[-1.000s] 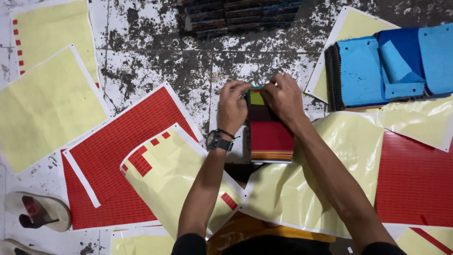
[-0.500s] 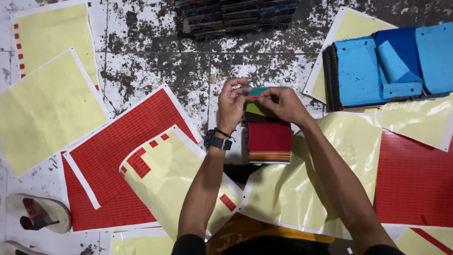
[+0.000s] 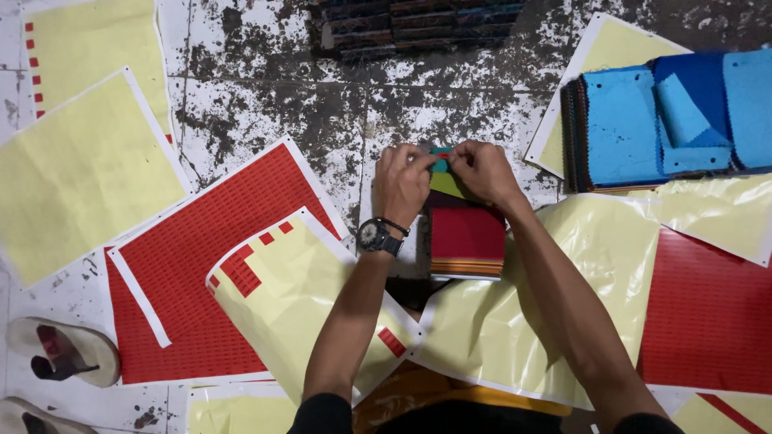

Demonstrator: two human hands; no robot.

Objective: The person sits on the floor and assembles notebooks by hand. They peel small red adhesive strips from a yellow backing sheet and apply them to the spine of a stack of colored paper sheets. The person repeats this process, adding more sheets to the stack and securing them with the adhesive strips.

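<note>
Here, pinching a small teal swatch (image 3: 441,160) above the fabric swatch stack (image 3: 467,241).
Left hand (image 3: 402,183), right hand (image 3: 481,171) gripping opposite edges; thin, limp, likely light.

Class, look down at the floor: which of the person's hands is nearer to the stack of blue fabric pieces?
Right. The right hand is above the red swatch pile, nearer the blue fabric stack; the left hand sits farther away on its far side.

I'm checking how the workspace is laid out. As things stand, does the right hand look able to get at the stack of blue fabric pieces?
Probably yes. The right hand is at the small stack of coloured swatches, and the blue fabric stack lies just to its right, with only bare floor and a yellow sheet's edge between. Nothing stands in the way.
</note>
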